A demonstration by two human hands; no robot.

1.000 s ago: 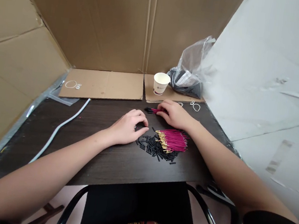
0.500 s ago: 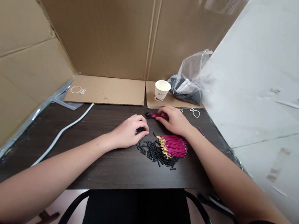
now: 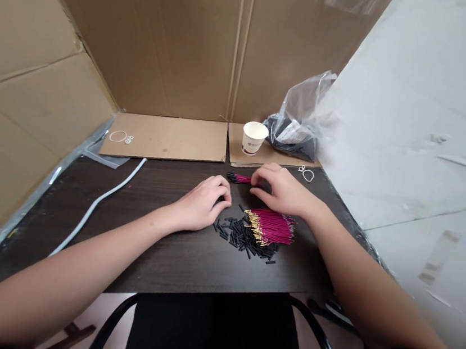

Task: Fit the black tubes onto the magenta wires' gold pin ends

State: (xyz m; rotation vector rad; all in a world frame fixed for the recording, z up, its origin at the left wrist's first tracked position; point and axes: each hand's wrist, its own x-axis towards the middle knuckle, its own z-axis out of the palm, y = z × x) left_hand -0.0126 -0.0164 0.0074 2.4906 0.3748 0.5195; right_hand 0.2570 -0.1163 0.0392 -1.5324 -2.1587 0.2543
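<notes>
Magenta wires (image 3: 273,226) on black tubes (image 3: 245,244), right of centre; left hand (image 3: 203,203) beside, fingertips together; right hand (image 3: 277,187) at bundle (image 3: 240,179) above, cannot tell if clamped.

Magenta wires (image 3: 276,228) lie side by side in a flat, dense pile, gold-coloured tips to the left and thin ends, greyish at the tip, to the right. Short black sleeves (image 3: 239,235) are heaped loosely along the pile's left and near edges, in mixed orientations, with a few strays just apart. Beyond the pile, a smaller group of black-ended magenta wires (image 3: 238,179) lies roughly level, black ends left, right ends hidden.
</notes>
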